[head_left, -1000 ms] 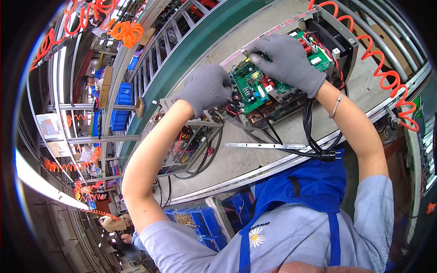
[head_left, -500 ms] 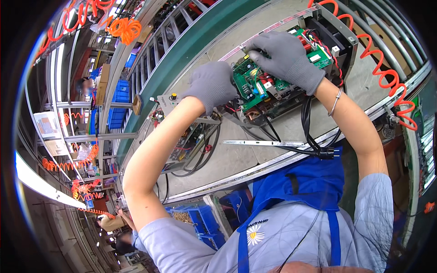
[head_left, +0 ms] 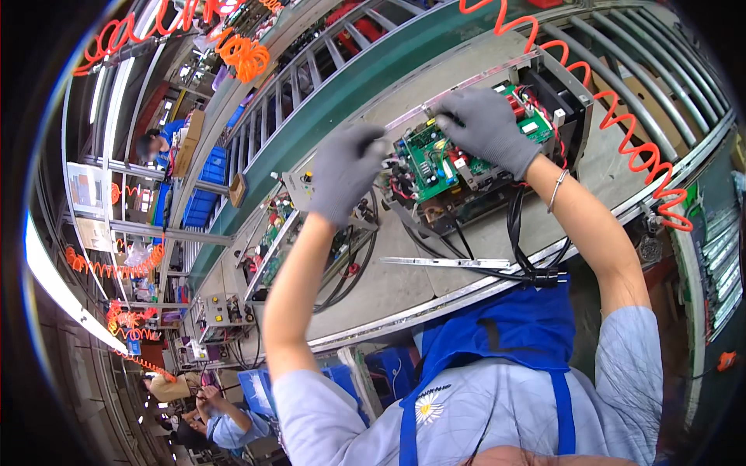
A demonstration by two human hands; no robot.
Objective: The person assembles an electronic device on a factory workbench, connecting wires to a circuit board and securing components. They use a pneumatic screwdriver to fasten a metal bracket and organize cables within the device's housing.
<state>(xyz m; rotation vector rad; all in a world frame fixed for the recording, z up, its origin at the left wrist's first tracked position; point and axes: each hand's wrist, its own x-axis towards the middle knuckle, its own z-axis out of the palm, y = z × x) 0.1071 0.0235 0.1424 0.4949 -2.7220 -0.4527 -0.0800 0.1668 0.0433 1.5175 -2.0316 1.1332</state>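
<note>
Right hand: the gloved right hand [head_left: 488, 124] lies on top of the green circuit board [head_left: 435, 155], fingers curled down onto its far edge; whether they pinch a part there cannot be told, since the glove hides the tips.
Left hand: the gloved left hand [head_left: 344, 172] presses against the near-left end of the same unit, fingers bent at the board's left edge; what, if anything, is clamped under them is hidden.
Board: it sits in an open metal chassis [head_left: 497, 182] on the grey workbench [head_left: 404, 272], directly between the two hands.
Long axis: the board runs from the left hand up and away toward the right hand, slanting across the bench.
Nearer hand: the right hand covers the board outright; the left meets only its end.
Cables: black cables [head_left: 517, 241] drop from the chassis toward the body, passing below the right wrist.
Loose strip: a thin metal strip [head_left: 447, 263] lies flat on the bench, just on the near side of the chassis, apart from both hands.
Overhead: an orange coiled hose [head_left: 622, 124] loops beyond the right forearm.
Neighbour: a second opened unit [head_left: 284, 233] lies left of the left forearm.
</note>
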